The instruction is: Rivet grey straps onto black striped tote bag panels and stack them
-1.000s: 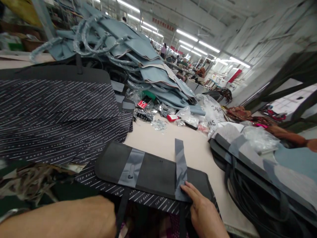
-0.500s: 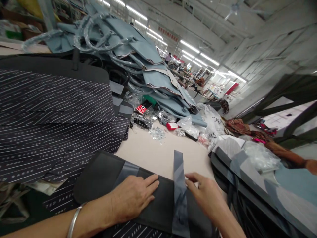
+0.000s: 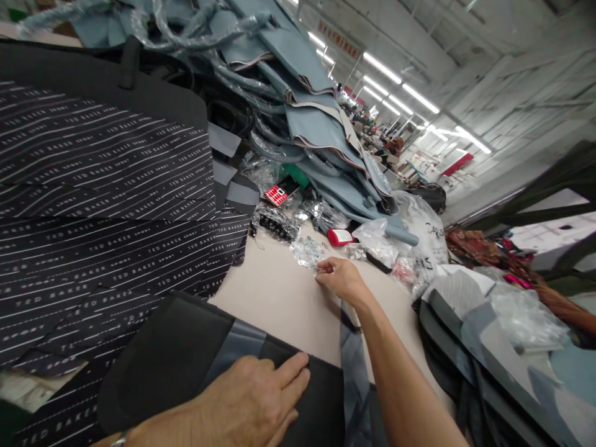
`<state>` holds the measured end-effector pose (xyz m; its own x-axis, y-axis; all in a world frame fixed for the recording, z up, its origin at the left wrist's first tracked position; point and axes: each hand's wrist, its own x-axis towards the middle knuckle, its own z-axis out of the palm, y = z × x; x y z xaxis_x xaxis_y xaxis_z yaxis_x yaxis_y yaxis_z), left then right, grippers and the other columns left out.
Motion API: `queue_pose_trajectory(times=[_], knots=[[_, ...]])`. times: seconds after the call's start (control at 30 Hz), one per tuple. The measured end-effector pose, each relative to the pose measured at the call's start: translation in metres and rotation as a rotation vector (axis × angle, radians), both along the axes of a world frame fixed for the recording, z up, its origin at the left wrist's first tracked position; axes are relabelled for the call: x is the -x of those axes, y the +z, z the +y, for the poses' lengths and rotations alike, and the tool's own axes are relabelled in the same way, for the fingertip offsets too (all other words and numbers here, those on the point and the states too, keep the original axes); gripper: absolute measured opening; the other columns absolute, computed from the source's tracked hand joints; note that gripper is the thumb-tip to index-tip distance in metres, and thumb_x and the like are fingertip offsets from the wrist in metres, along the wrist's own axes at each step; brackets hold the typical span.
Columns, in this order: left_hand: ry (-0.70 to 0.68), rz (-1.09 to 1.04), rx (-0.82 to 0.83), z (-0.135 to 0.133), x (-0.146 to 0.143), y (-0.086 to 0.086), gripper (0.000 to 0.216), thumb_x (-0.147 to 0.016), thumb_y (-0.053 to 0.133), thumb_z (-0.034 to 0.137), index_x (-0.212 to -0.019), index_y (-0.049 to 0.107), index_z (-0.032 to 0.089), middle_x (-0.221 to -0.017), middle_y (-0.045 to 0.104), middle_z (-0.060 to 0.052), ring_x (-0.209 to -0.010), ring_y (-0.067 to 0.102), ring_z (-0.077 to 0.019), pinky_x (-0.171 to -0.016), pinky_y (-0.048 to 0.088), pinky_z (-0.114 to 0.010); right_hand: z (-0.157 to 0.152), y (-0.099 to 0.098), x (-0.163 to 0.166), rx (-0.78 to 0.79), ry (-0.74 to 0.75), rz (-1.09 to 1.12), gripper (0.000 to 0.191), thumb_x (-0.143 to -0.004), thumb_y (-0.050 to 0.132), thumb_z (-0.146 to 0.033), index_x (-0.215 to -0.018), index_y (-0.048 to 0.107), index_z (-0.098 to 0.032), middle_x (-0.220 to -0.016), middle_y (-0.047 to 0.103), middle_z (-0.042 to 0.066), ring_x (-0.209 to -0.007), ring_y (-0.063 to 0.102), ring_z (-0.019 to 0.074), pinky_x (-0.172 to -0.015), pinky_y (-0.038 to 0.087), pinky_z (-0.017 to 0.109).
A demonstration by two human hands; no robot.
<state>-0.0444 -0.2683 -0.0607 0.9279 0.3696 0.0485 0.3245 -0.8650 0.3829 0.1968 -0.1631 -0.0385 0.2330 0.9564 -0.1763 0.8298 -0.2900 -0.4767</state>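
My left hand (image 3: pixel 254 403) lies flat with its fingers stretched on a black fabric panel (image 3: pixel 172 366) that has grey straps (image 3: pixel 233 347) across it, at the near edge of the table. My right hand (image 3: pixel 339 279) is reached out over the beige tabletop (image 3: pixel 279 298). Its fingers are pinched together beside a small heap of clear packets with metal parts (image 3: pixel 307 251). What the pinch holds is too small to name. A second grey strap (image 3: pixel 354 366) runs under my right forearm.
Black striped printed fabric sheets (image 3: pixel 107 205) are stacked at left. A tall heap of blue-grey bag pieces (image 3: pixel 298 105) fills the back. A red phone (image 3: pixel 278 195), plastic bags (image 3: pixel 377 239) and a stack of grey-black bags (image 3: pixel 484 347) lie at right. People work far off.
My right hand left the grey strap and reached forward to the packets of metal parts. My left hand stayed flat on the black panel. The view tilted down and closer.
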Motion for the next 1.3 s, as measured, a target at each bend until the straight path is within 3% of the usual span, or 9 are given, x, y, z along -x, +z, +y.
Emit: queue_pose_trajectory(times=[0.17, 0.43, 0.63, 0.7, 0.83, 0.93, 1.1, 1.3], knots=[[0.019, -0.024, -0.009, 0.000, 0.001, 0.004, 0.044, -0.094, 0.054, 0.027, -0.137, 0.053, 0.017, -0.142, 0.057, -0.010, -0.079, 0.071, -0.0218, -0.064, 0.058, -0.035, 0.011, 0.000, 0.000, 0.053, 0.090, -0.078, 0.025, -0.068, 0.063, -0.006, -0.090, 0.073, -0.014, -0.075, 0.071, 0.001, -0.067, 0.062, 0.0137, -0.063, 0.045, 0.023], [0.049, -0.164, -0.007, -0.003, 0.003, -0.006, 0.042, -0.095, 0.053, 0.022, -0.136, 0.052, 0.017, -0.131, 0.063, -0.014, -0.083, 0.068, -0.0166, -0.068, 0.053, -0.025, 0.020, 0.010, 0.003, 0.138, 0.172, -0.185, 0.025, -0.067, 0.067, -0.003, -0.088, 0.072, -0.015, -0.077, 0.071, 0.001, -0.072, 0.063, 0.0155, -0.067, 0.046, 0.026], [0.030, -0.149, -0.028, -0.002, 0.002, -0.008, 0.041, -0.094, 0.052, 0.024, -0.134, 0.053, 0.017, -0.132, 0.062, -0.014, -0.079, 0.068, -0.0171, -0.064, 0.053, -0.027, 0.016, 0.014, 0.009, 0.235, 0.126, -0.177, 0.006, -0.082, 0.071, -0.018, -0.085, 0.068, -0.014, -0.068, 0.063, -0.004, -0.060, 0.058, 0.0113, -0.060, 0.049, 0.026], [0.037, -0.137, -0.036, -0.002, 0.002, -0.008, 0.040, -0.095, 0.050, 0.026, -0.134, 0.052, 0.018, -0.133, 0.062, -0.012, -0.077, 0.068, -0.0179, -0.063, 0.053, -0.030, 0.015, 0.016, 0.013, 0.265, 0.103, -0.164, 0.011, -0.085, 0.071, -0.021, -0.079, 0.066, -0.014, -0.061, 0.059, -0.006, -0.053, 0.054, 0.0094, -0.055, 0.047, 0.024], [0.048, -0.123, -0.050, -0.003, 0.001, -0.007, 0.037, -0.096, 0.047, 0.028, -0.131, 0.054, 0.019, -0.135, 0.060, -0.009, -0.077, 0.069, -0.0197, -0.062, 0.055, -0.034, 0.011, 0.021, 0.018, 0.246, 0.038, -0.124, 0.008, -0.077, 0.070, -0.012, -0.071, 0.066, -0.014, -0.051, 0.054, -0.006, -0.045, 0.048, 0.0084, -0.047, 0.040, 0.022], [0.050, -0.119, -0.054, -0.004, 0.001, -0.008, 0.035, -0.097, 0.048, 0.030, -0.129, 0.055, 0.021, -0.135, 0.059, -0.007, -0.077, 0.068, -0.0201, -0.061, 0.054, -0.035, -0.005, 0.028, 0.020, 0.209, -0.005, -0.053, 0.008, -0.066, 0.065, -0.007, -0.067, 0.068, -0.014, -0.047, 0.054, -0.004, -0.044, 0.047, 0.0097, -0.044, 0.036, 0.023], [0.048, -0.115, -0.081, -0.004, 0.000, -0.011, 0.032, -0.098, 0.046, 0.031, -0.127, 0.056, 0.022, -0.133, 0.060, -0.006, -0.076, 0.068, -0.0201, -0.058, 0.052, -0.035, -0.067, 0.039, 0.026, 0.225, 0.004, 0.124, 0.016, -0.066, 0.061, -0.016, -0.079, 0.070, -0.017, -0.053, 0.057, -0.005, -0.048, 0.047, 0.0095, -0.046, 0.035, 0.022], [0.049, -0.107, -0.104, -0.003, -0.001, -0.010, 0.032, -0.097, 0.048, 0.032, -0.126, 0.057, 0.020, -0.129, 0.061, -0.007, -0.077, 0.068, -0.0201, -0.058, 0.050, -0.035, -0.129, 0.022, 0.037, 0.166, 0.034, 0.254, 0.012, -0.067, 0.062, -0.024, -0.077, 0.067, -0.018, -0.062, 0.059, -0.004, -0.056, 0.048, 0.0105, -0.053, 0.036, 0.024]])
